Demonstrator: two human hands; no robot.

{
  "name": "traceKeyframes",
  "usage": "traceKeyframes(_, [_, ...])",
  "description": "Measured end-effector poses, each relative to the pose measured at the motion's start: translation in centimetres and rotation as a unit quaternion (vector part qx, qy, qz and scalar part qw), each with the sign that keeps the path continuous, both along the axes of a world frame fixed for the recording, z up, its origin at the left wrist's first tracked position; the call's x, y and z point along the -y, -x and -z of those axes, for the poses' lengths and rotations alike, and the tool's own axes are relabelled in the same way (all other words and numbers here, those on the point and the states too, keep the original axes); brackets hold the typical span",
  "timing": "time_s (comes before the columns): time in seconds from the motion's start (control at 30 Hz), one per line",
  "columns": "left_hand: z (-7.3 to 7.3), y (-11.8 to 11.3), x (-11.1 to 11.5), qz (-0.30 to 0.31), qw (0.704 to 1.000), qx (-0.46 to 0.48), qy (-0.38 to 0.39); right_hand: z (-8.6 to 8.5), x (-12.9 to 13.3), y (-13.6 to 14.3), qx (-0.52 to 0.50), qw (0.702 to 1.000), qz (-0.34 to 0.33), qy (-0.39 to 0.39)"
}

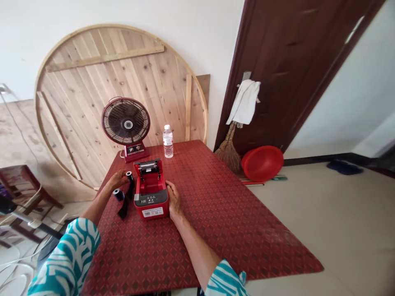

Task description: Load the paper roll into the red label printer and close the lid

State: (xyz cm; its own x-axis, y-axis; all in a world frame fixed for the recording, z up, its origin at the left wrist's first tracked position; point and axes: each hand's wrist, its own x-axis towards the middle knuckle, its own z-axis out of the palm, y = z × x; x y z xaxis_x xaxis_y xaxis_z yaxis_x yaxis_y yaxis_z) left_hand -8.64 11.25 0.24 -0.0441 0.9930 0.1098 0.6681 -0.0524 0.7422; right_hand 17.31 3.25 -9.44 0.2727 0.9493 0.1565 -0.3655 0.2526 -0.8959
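A red and dark grey receipt printer sits on the red patterned table with its lid raised, and its red inner bay shows. My right hand is against the printer's right side, fingers curled along it. To the printer's left, my left hand has its fingers stretched out at a small dark roll with a white core; whether they touch it is hard to tell. A second dark roll stands closer to me. Beside it lies a black strip or cable, its kind unclear.
Behind the printer stand a red fan and a clear water bottle. A round wooden tabletop leans on the wall. Right of the table are a broom and a red basin; a chair is at left.
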Motion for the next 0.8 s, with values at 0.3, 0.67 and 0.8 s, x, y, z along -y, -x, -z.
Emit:
traceKeyframes(0.3, [-2.0, 0.0, 1.3, 0.037, 0.996, 0.085, -0.01, -0.4, 0.0, -0.1, 0.038, 0.999, -0.005, 0.001])
traceKeyframes(0.67, [-5.8, -7.4, 8.8, 0.224, 0.961, -0.122, -0.109, -0.4, -0.4, 0.4, 0.036, 0.999, -0.001, -0.019])
traceKeyframes(0.8, [-5.6, -9.7, 7.5, 0.232, 0.932, -0.262, -0.09, -0.8, -0.3, 0.3, 0.045, 0.999, 0.0, -0.027])
